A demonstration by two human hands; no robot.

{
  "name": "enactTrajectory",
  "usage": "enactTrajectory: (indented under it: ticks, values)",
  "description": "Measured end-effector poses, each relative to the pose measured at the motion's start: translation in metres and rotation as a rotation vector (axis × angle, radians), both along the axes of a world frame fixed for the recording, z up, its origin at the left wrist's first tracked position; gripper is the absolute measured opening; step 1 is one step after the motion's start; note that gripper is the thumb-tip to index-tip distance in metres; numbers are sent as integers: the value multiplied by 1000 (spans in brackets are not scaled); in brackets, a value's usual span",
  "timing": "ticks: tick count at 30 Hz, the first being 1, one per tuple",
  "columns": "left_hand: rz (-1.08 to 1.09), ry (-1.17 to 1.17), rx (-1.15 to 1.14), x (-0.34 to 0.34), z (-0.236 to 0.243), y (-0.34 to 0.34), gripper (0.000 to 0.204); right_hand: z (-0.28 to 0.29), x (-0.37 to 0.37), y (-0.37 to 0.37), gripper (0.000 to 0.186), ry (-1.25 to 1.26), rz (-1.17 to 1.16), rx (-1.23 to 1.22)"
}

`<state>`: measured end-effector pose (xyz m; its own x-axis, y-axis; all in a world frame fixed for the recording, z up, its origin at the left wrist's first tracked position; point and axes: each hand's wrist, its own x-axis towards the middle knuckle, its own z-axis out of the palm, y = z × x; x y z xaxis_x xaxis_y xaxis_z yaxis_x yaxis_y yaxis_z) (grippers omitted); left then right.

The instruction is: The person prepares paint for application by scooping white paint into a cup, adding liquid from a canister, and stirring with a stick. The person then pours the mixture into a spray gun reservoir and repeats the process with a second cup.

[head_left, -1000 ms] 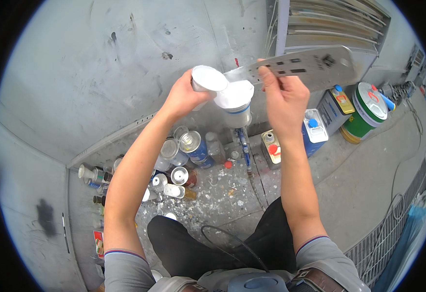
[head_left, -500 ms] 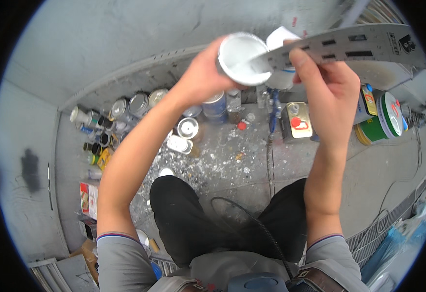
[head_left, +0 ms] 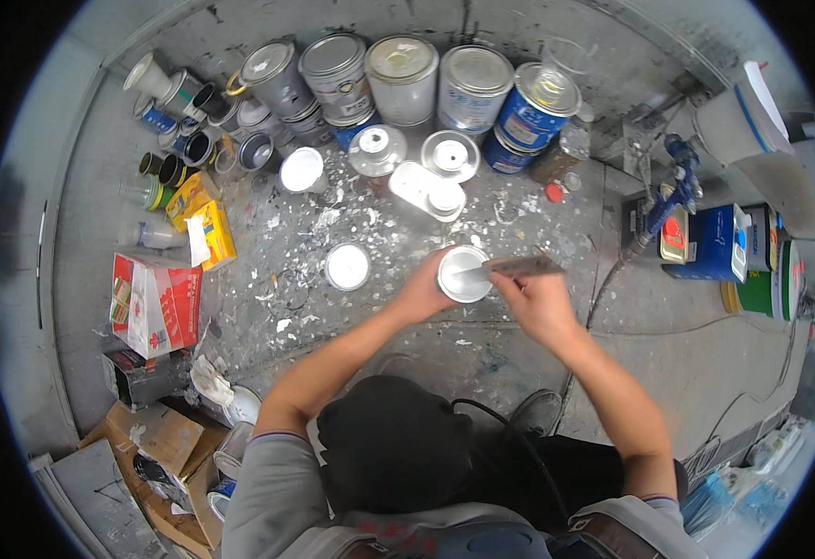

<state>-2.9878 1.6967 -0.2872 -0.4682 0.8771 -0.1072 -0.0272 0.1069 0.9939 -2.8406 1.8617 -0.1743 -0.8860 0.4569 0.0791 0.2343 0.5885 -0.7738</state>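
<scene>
My left hand (head_left: pixel 422 293) is wrapped round the side of a cup (head_left: pixel 464 287) with white paint-like liquid inside, low over the floor. Between the thumb and fingers of my right hand (head_left: pixel 547 306) is a flat grey metal mixing ruler (head_left: pixel 533 266), seen nearly edge-on. Its far end reaches down into the cup. To the left of the cup, apart from both hands, is a round white-topped container (head_left: pixel 347 267) on the paint-spattered floor. Beyond my hands stands a white-capped oblong container (head_left: pixel 428 192).
Paint cans (head_left: pixel 402 79) line the back wall. Behind the right hand hangs a blue spray gun (head_left: pixel 676 191), near a blue rectangular can (head_left: pixel 713 244). On the left are a red and white box (head_left: pixel 156 303) and a cardboard box (head_left: pixel 137 443). A dark hose (head_left: pixel 510 443) crosses my legs.
Both hands have come down and nearer, bringing the cup and the ruler from in front of the wall to low over the floor. My view has shifted, and more cans show.
</scene>
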Motion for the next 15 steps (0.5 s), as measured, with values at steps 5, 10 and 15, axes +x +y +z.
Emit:
enactTrajectory:
  ticks: [5, 10, 15]
  values:
    - [159, 187, -112, -8, -51, -49, 89, -20, -18, -49, 17, -48, -25, -101]
    - [485, 222, -241, -44, -76, -117, 55, -25, -25, -54, 18, -90, -92, -65]
    - [980, 112, -51, -180, -90, -140, 72, -16, -32, -61, 17, -104, -100, -99]
